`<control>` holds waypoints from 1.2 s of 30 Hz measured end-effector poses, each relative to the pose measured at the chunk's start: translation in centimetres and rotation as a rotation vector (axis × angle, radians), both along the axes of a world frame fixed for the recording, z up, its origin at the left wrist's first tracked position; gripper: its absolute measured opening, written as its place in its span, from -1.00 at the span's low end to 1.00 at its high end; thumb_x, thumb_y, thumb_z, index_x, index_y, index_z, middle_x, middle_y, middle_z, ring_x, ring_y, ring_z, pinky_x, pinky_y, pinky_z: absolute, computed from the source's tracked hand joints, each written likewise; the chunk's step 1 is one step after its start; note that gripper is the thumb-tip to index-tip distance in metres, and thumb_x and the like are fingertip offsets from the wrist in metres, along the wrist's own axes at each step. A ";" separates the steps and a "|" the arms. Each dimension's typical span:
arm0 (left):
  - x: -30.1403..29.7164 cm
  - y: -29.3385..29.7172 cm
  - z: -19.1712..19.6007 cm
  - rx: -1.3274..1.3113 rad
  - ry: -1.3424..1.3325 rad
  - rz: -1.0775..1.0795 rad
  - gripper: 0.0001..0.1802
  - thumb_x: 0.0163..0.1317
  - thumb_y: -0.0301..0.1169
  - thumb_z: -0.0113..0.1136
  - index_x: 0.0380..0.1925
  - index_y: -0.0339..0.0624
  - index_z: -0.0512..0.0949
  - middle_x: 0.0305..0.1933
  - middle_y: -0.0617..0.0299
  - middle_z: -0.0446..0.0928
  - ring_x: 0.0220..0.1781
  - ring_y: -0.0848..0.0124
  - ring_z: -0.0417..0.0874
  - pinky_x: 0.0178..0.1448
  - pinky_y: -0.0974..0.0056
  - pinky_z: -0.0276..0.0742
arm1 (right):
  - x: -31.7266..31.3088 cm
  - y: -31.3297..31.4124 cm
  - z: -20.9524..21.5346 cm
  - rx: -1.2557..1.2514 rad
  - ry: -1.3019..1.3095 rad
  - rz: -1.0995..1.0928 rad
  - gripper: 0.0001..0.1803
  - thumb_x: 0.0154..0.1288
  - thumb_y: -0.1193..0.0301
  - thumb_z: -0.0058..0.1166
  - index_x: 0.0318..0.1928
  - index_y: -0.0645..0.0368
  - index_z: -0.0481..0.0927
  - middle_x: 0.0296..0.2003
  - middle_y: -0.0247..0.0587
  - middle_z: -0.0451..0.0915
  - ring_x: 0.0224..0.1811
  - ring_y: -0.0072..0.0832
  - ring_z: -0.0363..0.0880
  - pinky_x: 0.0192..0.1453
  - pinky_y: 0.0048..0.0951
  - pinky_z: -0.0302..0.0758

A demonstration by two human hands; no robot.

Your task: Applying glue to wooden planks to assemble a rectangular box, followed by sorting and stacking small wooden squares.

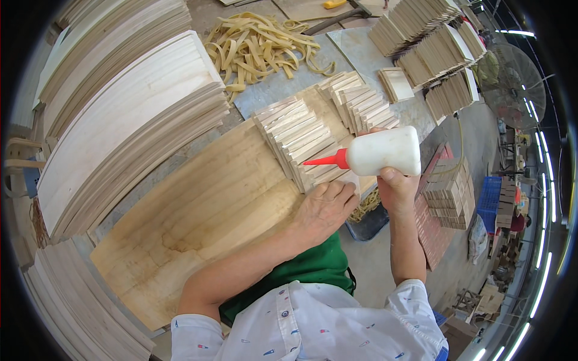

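My right hand (pixel 398 185) is wrapped round a white squeeze bottle (pixel 385 150). The bottle lies nearly level in the air, its red tapered nozzle (pixel 325 160) pointing left above a row of thin wooden slats (pixel 295 135). Below the nozzle, my left hand (pixel 327 210) rests at the near end of that row with its fingers curled. Whatever its fingertips grip is hidden from view. Beyond the bottle stands a second row of slats (pixel 361 99). Both rows sit on a broad wooden board (pixel 211 198).
Tall stacks of wide panels (pixel 138 120) line the left side. A heap of yellowish bands (pixel 259 48) lies at the back, near a hammer (pixel 337 18). Stacked small boards (pixel 430 48) fill the back right. Right of me are a wood pile (pixel 448 192) and a fan (pixel 512 84).
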State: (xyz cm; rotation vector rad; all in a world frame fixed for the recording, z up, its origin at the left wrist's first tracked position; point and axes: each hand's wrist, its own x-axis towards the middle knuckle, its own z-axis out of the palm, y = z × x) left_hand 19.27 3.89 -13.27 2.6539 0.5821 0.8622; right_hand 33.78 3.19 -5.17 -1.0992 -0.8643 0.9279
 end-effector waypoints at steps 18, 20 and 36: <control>0.0 0.1 0.2 -0.002 0.002 -0.019 -0.75 0.01 -0.34 0.13 -0.26 -0.09 0.49 -0.12 0.28 0.41 -0.07 0.37 0.35 -0.01 0.29 0.27 | 3.4 -0.1 -0.8 0.019 -0.146 -0.026 -0.21 -0.06 0.45 0.42 0.16 0.31 0.26 0.04 0.09 0.52 0.12 -0.17 0.52 0.23 -0.17 0.42; 0.0 0.1 0.1 0.003 0.017 -0.015 -0.75 0.01 -0.33 0.14 -0.25 -0.08 0.49 -0.11 0.29 0.40 -0.07 0.37 0.35 -0.01 0.29 0.27 | 4.4 -0.2 -0.9 0.030 -0.158 -0.051 -0.23 -0.04 0.49 0.40 0.17 0.30 0.26 0.05 0.07 0.52 0.13 -0.17 0.51 0.24 -0.18 0.42; 0.2 -1.4 -0.4 0.083 0.090 0.070 -0.63 0.02 -0.30 0.05 -0.13 -0.16 0.49 0.04 0.24 0.38 0.10 0.32 0.34 0.12 0.27 0.27 | 2.4 -2.9 -0.9 -0.019 0.058 -0.096 -0.22 -0.02 0.36 0.42 0.20 0.34 0.33 0.10 -0.02 0.51 0.15 -0.23 0.50 0.23 -0.21 0.45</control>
